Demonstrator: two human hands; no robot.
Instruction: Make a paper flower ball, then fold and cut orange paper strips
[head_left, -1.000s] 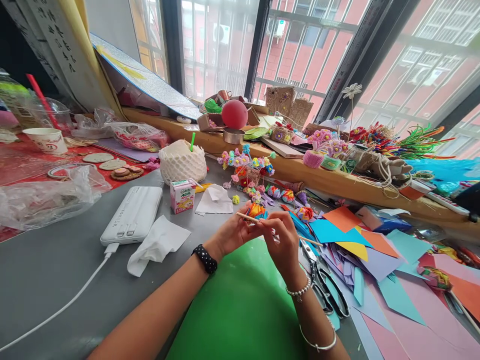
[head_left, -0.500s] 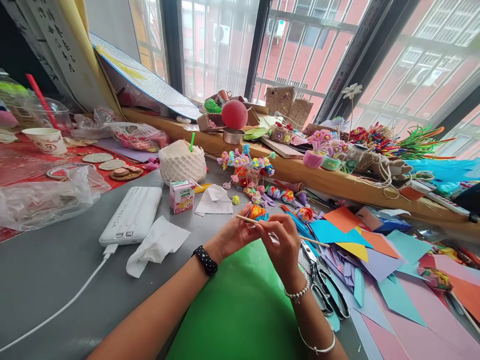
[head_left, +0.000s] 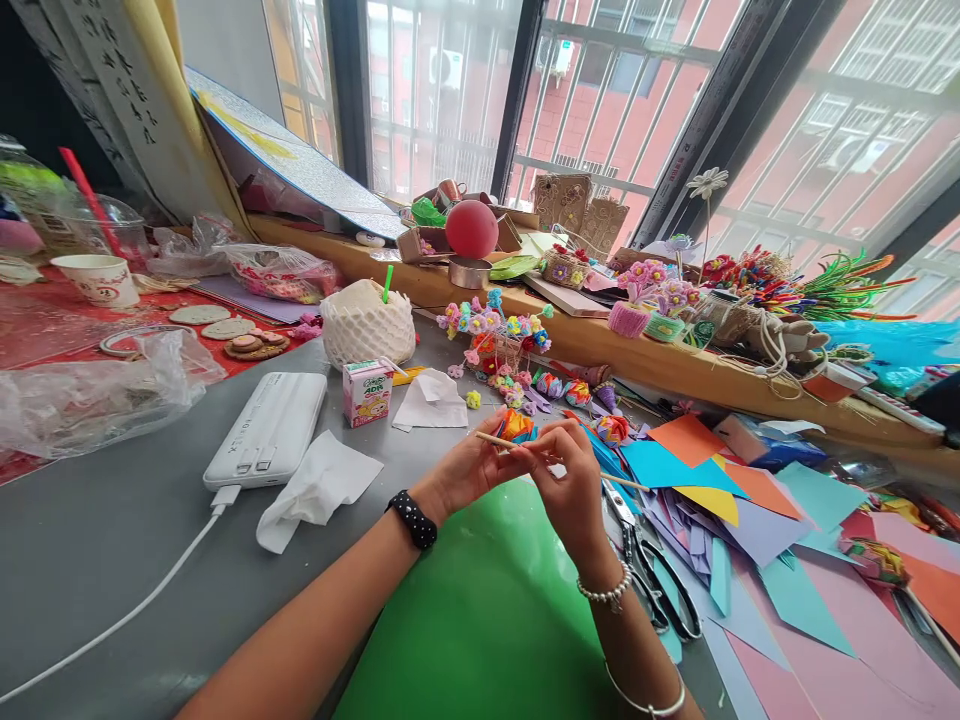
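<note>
Over a green mat (head_left: 480, 610), my left hand (head_left: 466, 468) is closed around a folded-paper ball (head_left: 517, 427) in orange and blue. My right hand (head_left: 568, 490) pinches a thin wooden stick (head_left: 495, 440), which lies across in front of the ball. One end of the stick reaches past the left fingers; the other sticks out behind the right hand. Whether its tip touches the paper, I cannot tell. Just right of my right hand lie black-handled scissors (head_left: 652, 570). Similar paper balls (head_left: 611, 430) rest behind the hands.
Coloured paper sheets (head_left: 765, 525) and strips cover the right side. To the left are a white power bank (head_left: 266, 430) with a cable, tissues (head_left: 319, 490), a small pink carton (head_left: 367, 393) and a coconut (head_left: 367, 325) with a green straw. Crafts line the wooden sill (head_left: 675, 365).
The stick has slid slightly left relative to my right hand, and my right wrist has shifted a little to the right. My left hand keeps its hold on the paper ball.
</note>
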